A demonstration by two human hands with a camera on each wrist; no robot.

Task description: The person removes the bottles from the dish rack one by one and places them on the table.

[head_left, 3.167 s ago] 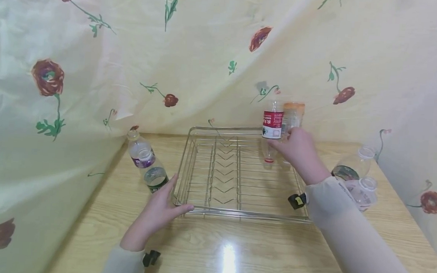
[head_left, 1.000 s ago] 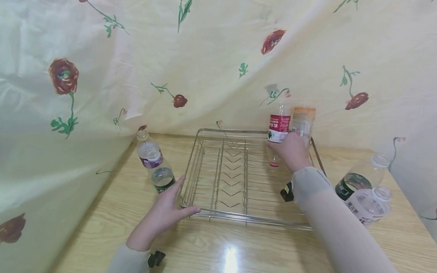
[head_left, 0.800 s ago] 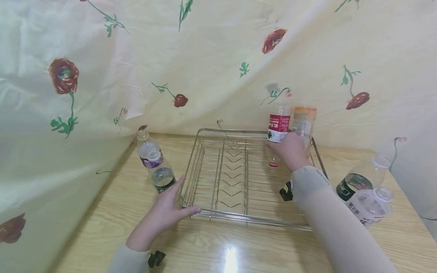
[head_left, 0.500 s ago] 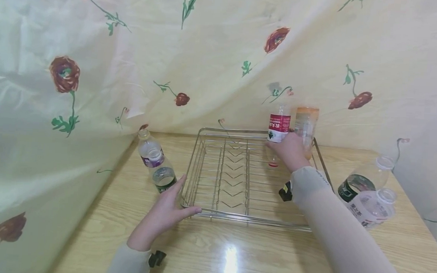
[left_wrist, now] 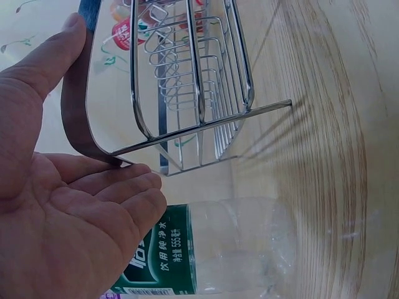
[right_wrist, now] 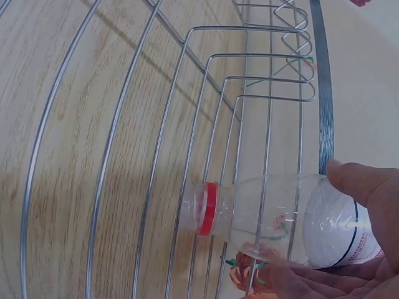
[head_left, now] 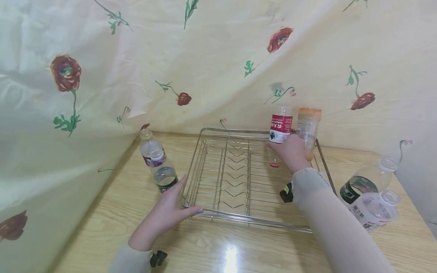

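My right hand [head_left: 292, 151] grips an upside-down clear plastic bottle [head_left: 280, 123] with a red and white label at the back right of a wire dish rack [head_left: 232, 214]. In the right wrist view, the bottle's uncapped neck, with its red ring [right_wrist: 209, 208], points down among the rack wires. Just right of it, another inverted bottle [head_left: 309, 124] with an orange end leans in the rack, partly behind my hand. My left hand [head_left: 162, 220] spreads around the front left corner; its thumb touches the rim in the left wrist view. Its fingers lie beside a green-labelled bottle [left_wrist: 240, 249].
Behind the green-labelled bottle, at the rack's left, stands a purple-labelled bottle [head_left: 151, 151]. Right of the rack are a dark green-labelled bottle [head_left: 368, 179] and a white-labelled bottle [head_left: 375, 211], partly behind my right forearm. A floral cloth [head_left: 224, 49] hangs behind and beside the table.
The head view has turned slightly left. The gap between the red-labelled bottle and the orange-ended bottle has widened a little. My left hand stays at the rack corner.
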